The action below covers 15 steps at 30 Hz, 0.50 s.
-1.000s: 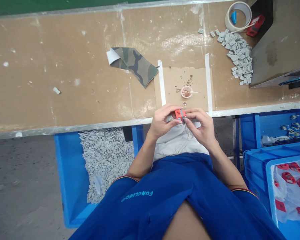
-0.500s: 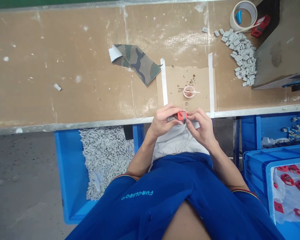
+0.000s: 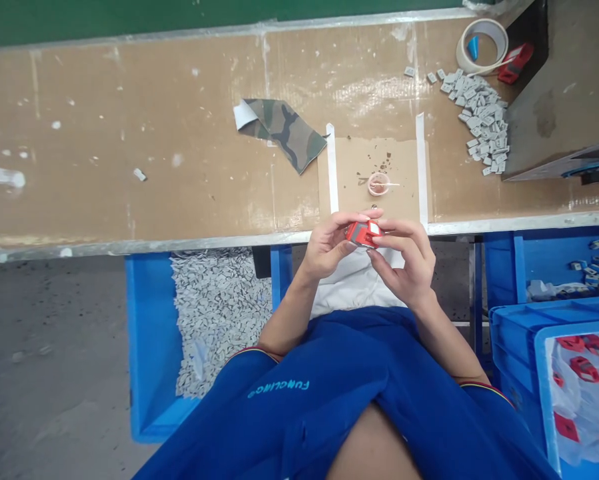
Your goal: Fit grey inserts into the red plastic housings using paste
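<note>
Between both hands, just in front of the table's near edge, is a small red plastic part (image 3: 362, 233) with a grey band and a white patch; it resembles a toy car body. My left hand (image 3: 328, 245) grips its left end between thumb and fingers. On the other end, the thumb and fingers of my right hand (image 3: 405, 257) pinch it. Beyond the hands, a small round cup (image 3: 378, 184) with reddish contents has a thin white stick lying across it. A small dark piece (image 3: 374, 207) lies between cup and hands.
A camouflage cloth (image 3: 292, 130) lies left of two white tape strips. Light grey pieces (image 3: 484, 117) are heaped at the right, near a tape roll (image 3: 503, 41) and a box (image 3: 569, 93). Below the table stand a blue bin (image 3: 146, 373) of grey pieces and a bin (image 3: 542, 353) holding red parts.
The red part has been turned in my hands, so its white patch now shows on the right. The whole view has shifted slightly.
</note>
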Each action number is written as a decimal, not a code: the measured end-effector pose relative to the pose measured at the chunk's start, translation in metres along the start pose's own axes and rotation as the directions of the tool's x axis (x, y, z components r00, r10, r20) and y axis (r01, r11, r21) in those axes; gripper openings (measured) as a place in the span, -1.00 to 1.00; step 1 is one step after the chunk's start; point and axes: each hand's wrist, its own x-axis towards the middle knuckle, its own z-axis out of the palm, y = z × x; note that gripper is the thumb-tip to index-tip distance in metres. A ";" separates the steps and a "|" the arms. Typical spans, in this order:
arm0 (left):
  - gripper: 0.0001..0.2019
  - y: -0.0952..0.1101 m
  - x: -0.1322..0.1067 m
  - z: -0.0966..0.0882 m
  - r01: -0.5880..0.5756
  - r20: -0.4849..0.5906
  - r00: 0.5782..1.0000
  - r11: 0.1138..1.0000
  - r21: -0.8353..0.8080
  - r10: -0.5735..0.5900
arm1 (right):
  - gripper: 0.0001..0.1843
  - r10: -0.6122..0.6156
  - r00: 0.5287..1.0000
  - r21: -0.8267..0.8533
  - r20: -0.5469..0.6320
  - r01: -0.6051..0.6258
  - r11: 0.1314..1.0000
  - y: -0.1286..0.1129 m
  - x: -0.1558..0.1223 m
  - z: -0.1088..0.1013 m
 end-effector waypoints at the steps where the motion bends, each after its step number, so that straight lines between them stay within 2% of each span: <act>1: -0.67 0.003 0.000 0.002 -0.014 0.004 1.000 1.000 -0.007 0.014 | -0.71 -0.013 1.000 -0.011 -0.009 0.013 1.000 -0.002 0.000 -0.001; 6: -0.68 0.011 0.001 0.006 -0.048 0.000 0.999 0.996 0.079 0.049 | -0.76 -0.007 1.000 -0.017 -0.018 0.007 1.000 -0.008 0.000 -0.004; 11: -0.58 0.011 -0.003 0.007 -0.007 -0.016 1.000 0.983 0.182 0.010 | -0.77 0.086 0.996 0.069 0.010 -0.087 0.994 -0.008 -0.004 -0.008; 15: -0.59 0.019 -0.004 0.011 -0.046 -0.059 0.996 0.936 0.350 0.071 | -0.79 0.145 0.989 0.111 0.035 -0.148 0.983 -0.007 -0.006 -0.010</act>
